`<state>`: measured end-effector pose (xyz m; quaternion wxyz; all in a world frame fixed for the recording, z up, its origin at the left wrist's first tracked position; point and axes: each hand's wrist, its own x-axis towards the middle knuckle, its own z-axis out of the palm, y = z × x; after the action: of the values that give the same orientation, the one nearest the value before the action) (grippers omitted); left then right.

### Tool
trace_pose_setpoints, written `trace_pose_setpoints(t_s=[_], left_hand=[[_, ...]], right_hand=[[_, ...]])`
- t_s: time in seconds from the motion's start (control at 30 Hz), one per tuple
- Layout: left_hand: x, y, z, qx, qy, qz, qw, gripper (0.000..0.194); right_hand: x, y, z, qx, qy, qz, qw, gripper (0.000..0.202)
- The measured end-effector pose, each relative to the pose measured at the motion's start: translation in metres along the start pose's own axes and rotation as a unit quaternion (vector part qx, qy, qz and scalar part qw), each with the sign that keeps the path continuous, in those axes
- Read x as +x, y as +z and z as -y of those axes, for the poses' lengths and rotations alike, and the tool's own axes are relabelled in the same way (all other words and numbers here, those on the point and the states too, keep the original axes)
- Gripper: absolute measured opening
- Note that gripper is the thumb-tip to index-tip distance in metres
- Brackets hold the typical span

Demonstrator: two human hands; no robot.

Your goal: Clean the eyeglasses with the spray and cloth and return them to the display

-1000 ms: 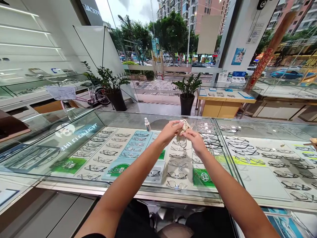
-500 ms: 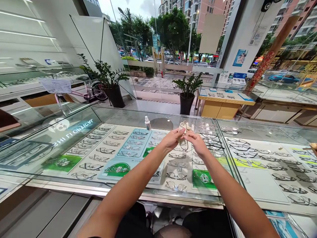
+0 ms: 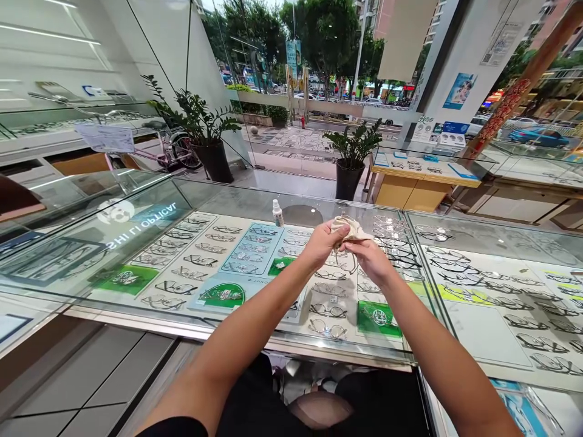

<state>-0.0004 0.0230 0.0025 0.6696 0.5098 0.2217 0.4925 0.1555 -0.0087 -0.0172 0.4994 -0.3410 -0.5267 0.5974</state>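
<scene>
Both hands meet above the glass display counter (image 3: 291,346). My left hand (image 3: 322,241) is closed on a cream cloth (image 3: 353,229), thumb on top. My right hand (image 3: 372,258) pinches the lower right side of the same cloth, its fingers closed beside the left ones. A thin-framed pair of glasses (image 3: 350,262) shows partly below and above the cloth, between the hands; the cloth and fingers hide the rest. To the left of the hands, a small white spray bottle (image 3: 277,215) stands upright on the glass.
Rows of eyeglasses (image 3: 328,311) lie inside the counter, with green cards (image 3: 380,318) among them. Beyond the counter stand two potted plants (image 3: 350,176) (image 3: 214,158) and a wooden display table (image 3: 421,193). A bicycle (image 3: 177,149) is at the back left.
The view has tilted down slightly. The cloth is now bunched over more of the glasses and spreads to the right over my right fingers.
</scene>
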Motion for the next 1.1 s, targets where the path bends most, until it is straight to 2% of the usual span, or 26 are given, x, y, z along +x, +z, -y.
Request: trace_pose_setpoints(t_s=[0.17,0.3,0.37,0.5,0.63,0.83,0.9,1.1], left_hand=[[0.001,-0.006,-0.005,0.037,0.01,0.018,0.999,0.054],[0.0,-0.009,-0.01,0.013,0.008,0.04,0.999,0.051],[-0.001,-0.008,-0.008,0.005,0.006,0.042,0.999,0.056],[0.0,-0.003,-0.001,0.016,0.012,0.003,1.0,0.053],[0.003,-0.006,0.001,0.029,0.02,-0.019,0.999,0.054],[0.001,-0.011,-0.004,0.014,-0.014,0.051,0.999,0.054],[0.0,-0.008,-0.003,0.015,-0.012,0.042,0.999,0.058],[0.004,-0.005,0.004,0.033,0.029,-0.009,0.999,0.052]], right_hand=[[-0.002,0.0,0.003,-0.002,-0.004,-0.003,1.0,0.023],[-0.001,-0.003,0.007,0.03,0.005,-0.034,0.999,0.027],[0.0,-0.003,0.007,0.042,0.012,-0.038,0.998,0.029],[0.0,-0.001,0.0,0.011,0.011,-0.024,1.0,0.029],[-0.001,0.002,-0.001,-0.005,0.009,-0.02,1.0,0.028],[0.001,-0.003,0.003,0.054,0.022,-0.047,0.997,0.029],[0.003,-0.004,0.0,0.055,0.027,-0.044,0.997,0.03],[0.001,0.001,-0.007,0.001,0.017,-0.026,0.999,0.028]])
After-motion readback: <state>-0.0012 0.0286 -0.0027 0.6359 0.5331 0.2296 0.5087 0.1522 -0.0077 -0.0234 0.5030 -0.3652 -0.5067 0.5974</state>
